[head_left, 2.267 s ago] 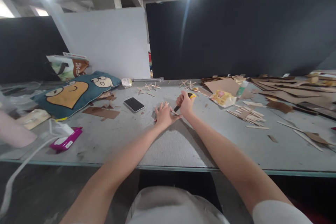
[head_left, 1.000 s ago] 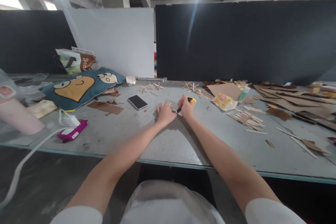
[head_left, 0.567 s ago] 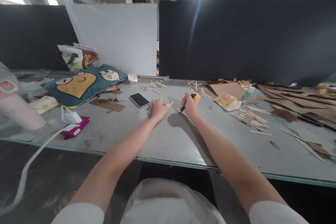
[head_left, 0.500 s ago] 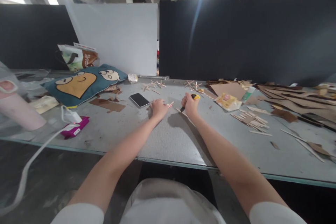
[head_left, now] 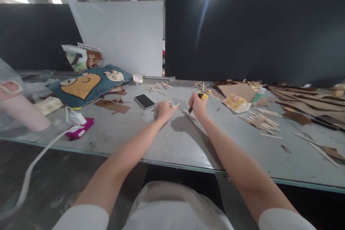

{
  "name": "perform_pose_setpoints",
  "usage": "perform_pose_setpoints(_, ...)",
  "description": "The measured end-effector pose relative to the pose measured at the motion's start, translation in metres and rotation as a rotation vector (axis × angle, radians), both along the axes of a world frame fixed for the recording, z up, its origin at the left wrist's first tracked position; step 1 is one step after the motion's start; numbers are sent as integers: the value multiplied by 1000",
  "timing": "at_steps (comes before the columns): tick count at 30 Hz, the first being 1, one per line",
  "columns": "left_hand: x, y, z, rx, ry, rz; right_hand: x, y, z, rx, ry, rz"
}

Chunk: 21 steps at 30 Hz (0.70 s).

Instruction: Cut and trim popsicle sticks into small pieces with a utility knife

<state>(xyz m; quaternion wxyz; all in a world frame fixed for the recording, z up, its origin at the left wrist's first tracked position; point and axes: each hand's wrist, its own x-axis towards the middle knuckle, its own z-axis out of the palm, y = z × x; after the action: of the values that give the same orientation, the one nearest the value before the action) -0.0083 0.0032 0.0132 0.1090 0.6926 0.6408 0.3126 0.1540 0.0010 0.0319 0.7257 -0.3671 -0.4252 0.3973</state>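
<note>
My right hand (head_left: 198, 105) is closed around a utility knife with a yellow and black handle (head_left: 201, 96), its tip pointing down-left at the grey table (head_left: 175, 140). My left hand (head_left: 164, 110) rests on the table a short way to the left, its fingers pinched on a small wooden stick piece (head_left: 176, 106). Another short stick piece (head_left: 188, 114) lies on the table between the hands. A black phone (head_left: 145, 101) lies just left of my left hand.
A teal cartoon pillow (head_left: 87, 85) and brown cardboard scraps (head_left: 111, 106) lie at the left, with a pink packet (head_left: 79, 133) and white cable (head_left: 40, 154) nearer. Loose wooden sticks (head_left: 258, 122), a yellow packet (head_left: 237, 103), a glue tube (head_left: 257, 95) and cardboard sheets (head_left: 302, 102) fill the right. Stick stars (head_left: 160, 86) sit at the back.
My hands were together with the knife at the stick; they have moved apart, the left one drawing a stick piece leftward, and a second piece now lies between them.
</note>
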Motion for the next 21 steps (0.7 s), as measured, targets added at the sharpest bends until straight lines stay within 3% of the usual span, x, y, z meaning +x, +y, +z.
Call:
perform_pose_setpoints(3,0,2,-2,4,-29,-4,5,0,3,60,54,-46)
perform_pose_setpoints(11,-2,11,-8,35,-151,-39,-1,-1,-13,69,79,-15)
perform_pose_setpoints(17,-4,12,-5,123,-313,-162,1,2,-9,142,80,-40)
perform_pose_setpoints(21,1,12,-10,85,-443,-261,-2,1,-7,205,58,-113)
